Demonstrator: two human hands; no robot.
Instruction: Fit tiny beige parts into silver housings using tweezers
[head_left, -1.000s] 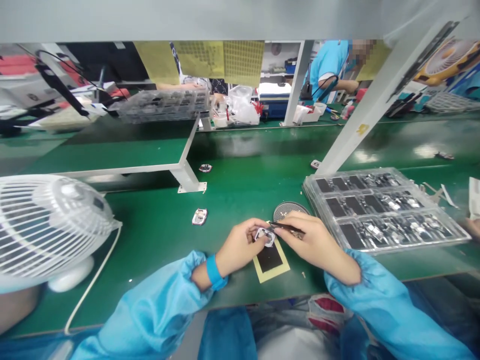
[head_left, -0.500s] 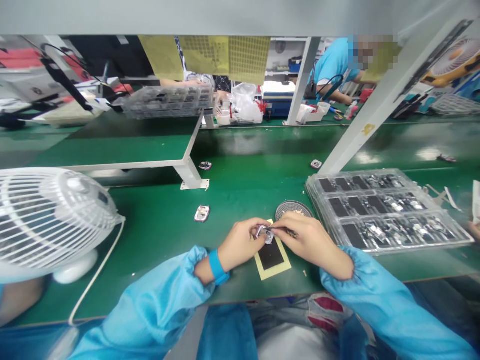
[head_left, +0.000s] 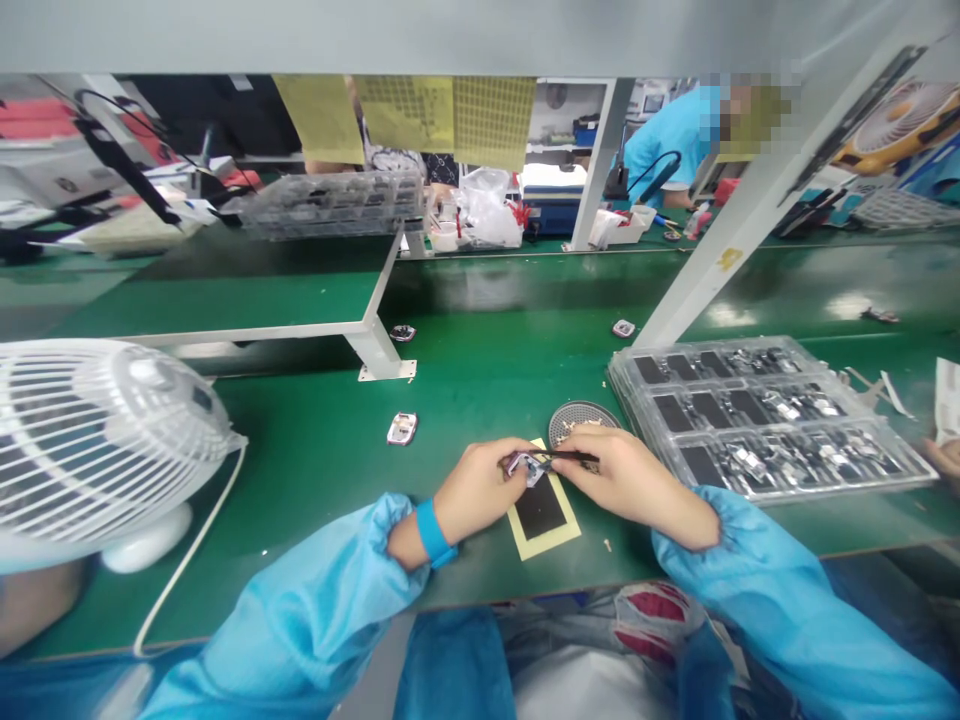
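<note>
Between the fingers of my left hand [head_left: 484, 490] is a small watch-like case [head_left: 529, 466] with a pinkish rim and a shiny inside. My right hand [head_left: 626, 475] is closed on dark tweezers [head_left: 566, 456], whose tips reach the case. Fine detail where the tips meet the case is too small to make out. Under both hands lies a yellow-edged card with a black middle [head_left: 544, 510]. Just beyond my right hand, a round grey perforated dish [head_left: 574, 412] holds small pale bits, partly hidden by the fingers.
A clear compartment tray [head_left: 750, 490] of black and silver parts stands at right. Similar small cases lie on the green bench, one nearby [head_left: 402, 428] and others farther back [head_left: 622, 328]. At left stands a white fan [head_left: 105, 450]. A slanted white post [head_left: 705, 290] rises behind the tray.
My right hand has shifted slightly right, and the tweezers now lie flatter across the case. My left hand keeps its hold on the case. The co-worker at the back has leaned over.
</note>
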